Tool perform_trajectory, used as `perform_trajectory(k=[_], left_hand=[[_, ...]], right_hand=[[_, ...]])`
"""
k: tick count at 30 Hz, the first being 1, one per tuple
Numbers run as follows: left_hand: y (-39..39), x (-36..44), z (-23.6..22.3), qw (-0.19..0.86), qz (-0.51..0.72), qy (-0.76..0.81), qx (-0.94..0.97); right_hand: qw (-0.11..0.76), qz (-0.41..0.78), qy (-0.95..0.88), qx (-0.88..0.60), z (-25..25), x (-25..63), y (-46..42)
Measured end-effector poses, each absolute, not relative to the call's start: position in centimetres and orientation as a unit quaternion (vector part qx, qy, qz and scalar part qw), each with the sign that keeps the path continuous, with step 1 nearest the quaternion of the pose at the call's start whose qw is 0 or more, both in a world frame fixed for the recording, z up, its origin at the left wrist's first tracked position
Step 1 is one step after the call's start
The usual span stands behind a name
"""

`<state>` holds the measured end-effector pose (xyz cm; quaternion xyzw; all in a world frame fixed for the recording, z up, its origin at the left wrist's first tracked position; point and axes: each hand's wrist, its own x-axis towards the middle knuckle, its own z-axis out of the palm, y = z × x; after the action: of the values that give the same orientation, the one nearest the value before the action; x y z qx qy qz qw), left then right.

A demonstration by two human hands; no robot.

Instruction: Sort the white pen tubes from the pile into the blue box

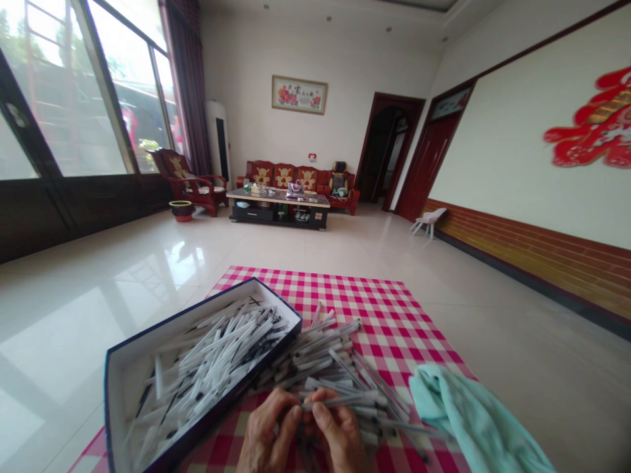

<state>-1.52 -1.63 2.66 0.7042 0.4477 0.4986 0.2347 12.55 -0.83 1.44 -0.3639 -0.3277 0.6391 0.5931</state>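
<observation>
Low in the head view, my right hand (339,430) pinches a pale, translucent pen (352,400) between thumb and fingers, and the pen points to the right. My left hand (270,430) is closed with its thumb and fingertips at the pen's left end; whether a small part sits between them is hidden. Just beyond both hands lies a loose pile of similar pens (320,351) with dark ends. To the left, a shallow white-lined box (112,394) with a dark blue edge holds many pale tubes and dark thin pieces (221,348).
A pink-and-white checked cloth (384,315) covers the work surface. At its right edge lies a crumpled mint-green cloth (468,414). Farther off stand a low table (279,197), a red wooden sofa (251,172), and a small pale chair (430,220) by the right wall.
</observation>
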Motion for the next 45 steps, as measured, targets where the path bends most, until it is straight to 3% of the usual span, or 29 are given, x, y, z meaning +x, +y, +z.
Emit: perform_trajectory(k=[45], left_hand=[[-1.8,-1.6,3.0,0.257,0.48,0.449,0.709]], right_hand=[[0.577,0.661,-0.345,-0.334,0.3,12.8,-0.6]])
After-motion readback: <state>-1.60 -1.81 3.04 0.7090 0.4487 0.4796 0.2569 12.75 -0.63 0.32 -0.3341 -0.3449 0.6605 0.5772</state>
